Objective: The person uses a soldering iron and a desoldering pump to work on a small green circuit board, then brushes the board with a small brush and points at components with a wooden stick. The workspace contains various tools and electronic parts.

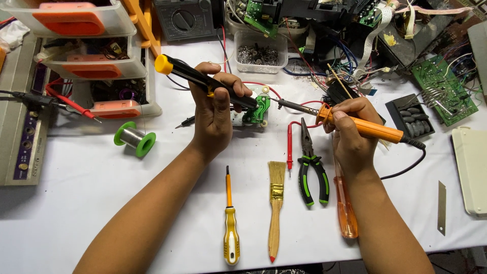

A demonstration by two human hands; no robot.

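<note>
My left hand [215, 114] grips a black tool with a yellow end cap [185, 71], its tip down on a small green circuit board [259, 109] on the white table. My right hand [350, 129] holds an orange soldering iron [368, 128]; its metal tip [291, 105] points left toward the board's right edge. A black cord runs from the iron off to the right. Red wires loop around the board.
Near the front edge lie a yellow screwdriver [231, 223], a paint brush [276, 203], green-handled pliers [310, 167] and an orange screwdriver [346, 208]. A green solder spool [134, 138] sits left, by stacked parts drawers [96, 61]. Circuit boards, cables and a screw tub [259, 50] crowd the back.
</note>
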